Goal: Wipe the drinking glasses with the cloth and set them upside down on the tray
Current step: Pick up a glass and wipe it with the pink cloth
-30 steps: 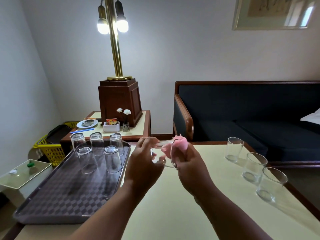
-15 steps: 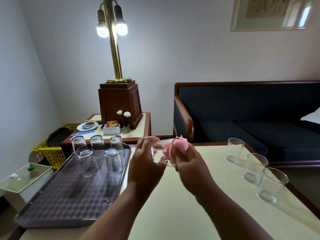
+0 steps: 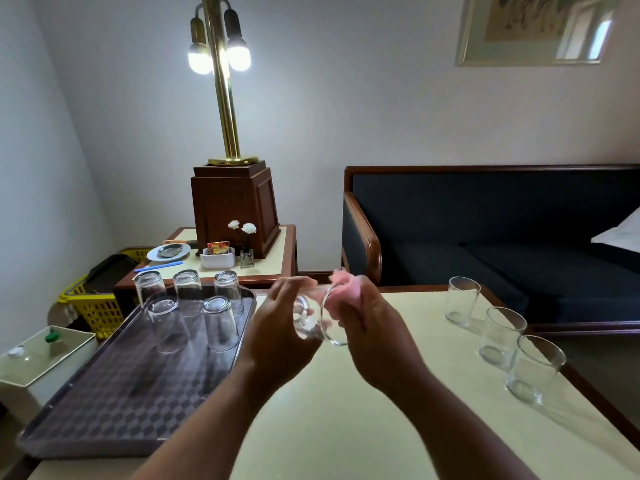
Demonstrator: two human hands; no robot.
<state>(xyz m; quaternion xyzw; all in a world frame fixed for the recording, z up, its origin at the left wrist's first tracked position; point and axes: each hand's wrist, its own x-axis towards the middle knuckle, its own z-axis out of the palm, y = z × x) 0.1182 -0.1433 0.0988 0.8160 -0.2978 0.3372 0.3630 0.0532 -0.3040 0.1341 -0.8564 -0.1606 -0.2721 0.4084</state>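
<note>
Your left hand (image 3: 277, 330) curls its fingers (image 3: 294, 284) round the glass (image 3: 309, 327), held sideways (mouth to the right); so your right hand (image 3: 375, 336), pinching the pink cloth (image 3: 341, 289), can wipe inside.

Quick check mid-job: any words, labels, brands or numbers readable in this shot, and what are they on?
No text here can be read.
Print on the red and yellow packet in the white holder on the side table: too small and blurred to read.
The framed picture on the wall: no legible text.
</note>
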